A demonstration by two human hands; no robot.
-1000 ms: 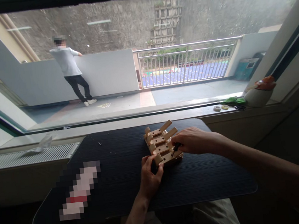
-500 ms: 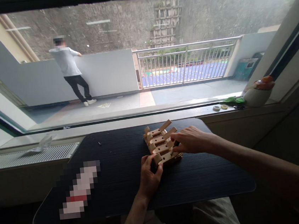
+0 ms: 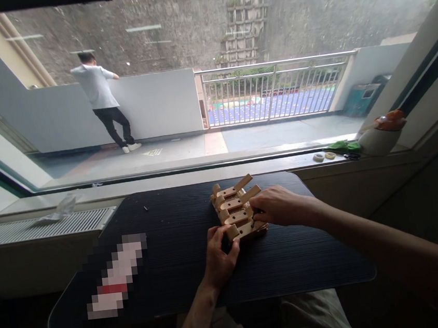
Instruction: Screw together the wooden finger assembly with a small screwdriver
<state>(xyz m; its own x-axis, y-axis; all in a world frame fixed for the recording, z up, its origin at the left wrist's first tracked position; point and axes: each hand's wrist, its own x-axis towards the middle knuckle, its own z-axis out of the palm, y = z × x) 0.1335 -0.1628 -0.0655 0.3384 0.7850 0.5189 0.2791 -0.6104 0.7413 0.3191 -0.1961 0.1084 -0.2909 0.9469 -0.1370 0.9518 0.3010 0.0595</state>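
A small wooden assembly (image 3: 235, 217) rests on the dark table. It has several parallel wooden bars with dark round holes, blocks at their left ends, and slanted sticks rising at the far right. My left hand (image 3: 217, 255) is closed around the near left corner, fingers and thumb on the end block of the nearest bar. Above the right end of that bar, my right hand (image 3: 276, 207) is closed on a small dark screwdriver (image 3: 253, 222), its tip pointing down at a hole. Most of the handle is hidden in my fingers.
On the black table (image 3: 168, 273) lie a blurred pinkish strip (image 3: 117, 276) and a tiny screw-like piece (image 3: 146, 208). The windowsill holds tape rolls (image 3: 319, 157), a green cloth (image 3: 342, 146) and a white pot (image 3: 378, 139). A plastic bag (image 3: 62, 207) lies left. Outside stands a person (image 3: 100, 93).
My right hand has turned slightly over the screwdriver, so its dark handle shows less between the fingers. My left hand keeps its grip on the assembly. The view has shifted a little.
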